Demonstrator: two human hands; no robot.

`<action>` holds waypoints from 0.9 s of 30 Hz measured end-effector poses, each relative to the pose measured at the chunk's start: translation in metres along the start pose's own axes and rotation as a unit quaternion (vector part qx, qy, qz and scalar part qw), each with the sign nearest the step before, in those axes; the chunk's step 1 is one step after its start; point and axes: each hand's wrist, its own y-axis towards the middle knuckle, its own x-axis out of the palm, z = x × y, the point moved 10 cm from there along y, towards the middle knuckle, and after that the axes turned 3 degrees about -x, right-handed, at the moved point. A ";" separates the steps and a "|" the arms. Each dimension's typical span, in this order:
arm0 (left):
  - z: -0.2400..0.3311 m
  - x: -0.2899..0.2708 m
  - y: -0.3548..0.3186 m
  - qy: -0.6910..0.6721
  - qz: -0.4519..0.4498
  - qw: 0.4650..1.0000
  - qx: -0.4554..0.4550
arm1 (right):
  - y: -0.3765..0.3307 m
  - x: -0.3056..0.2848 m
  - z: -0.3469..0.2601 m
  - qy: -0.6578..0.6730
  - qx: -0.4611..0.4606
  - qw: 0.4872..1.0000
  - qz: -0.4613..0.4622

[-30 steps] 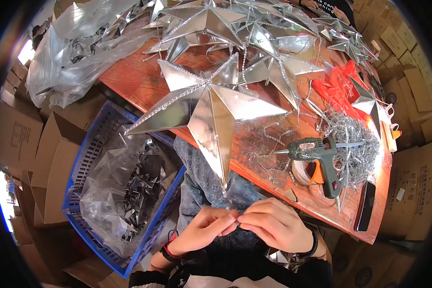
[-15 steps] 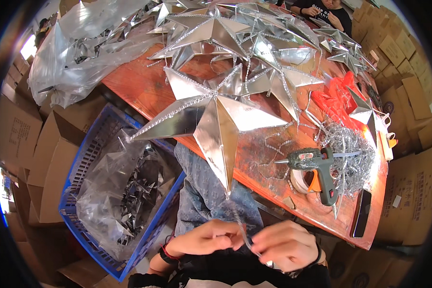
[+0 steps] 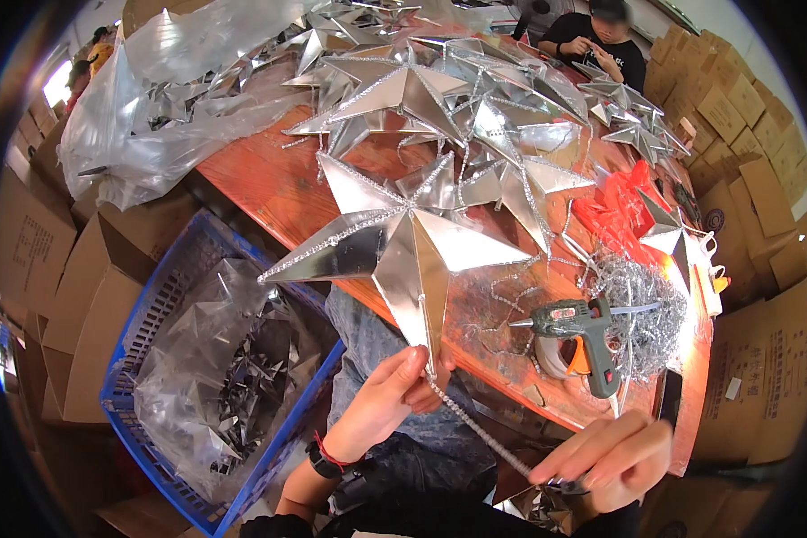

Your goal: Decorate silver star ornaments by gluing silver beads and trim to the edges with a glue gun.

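Note:
A large silver foil star [image 3: 412,269] lies on the near edge of the table, one point jutting toward me. My left hand [image 3: 381,403] is closed on the tip of that point, where a thin sparkly silver trim cord [image 3: 480,429] begins. From there the cord runs taut down to the right, its other end pinched in my right hand [image 3: 614,457]. A small dark, shiny piece shows under the right fingers, too little to name. Similar trim lines a ridge of the star.
A green glue gun [image 3: 576,327] lies beside a tape roll [image 3: 556,359], tangled silver tinsel [image 3: 650,305] and a red plastic bag [image 3: 614,211]. More stars [image 3: 403,94] pile up behind. A blue basket [image 3: 117,377] stands at left. Across the table sits a person [image 3: 596,45].
My left hand has risen to the star's tip and taken hold there. My right hand has moved right, drawing the trim cord straight. The view has shifted slightly.

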 end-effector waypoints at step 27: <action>0.004 0.000 0.002 0.044 -0.024 0.998 -0.033 | 0.144 -0.030 0.177 -0.126 0.274 0.951 -0.074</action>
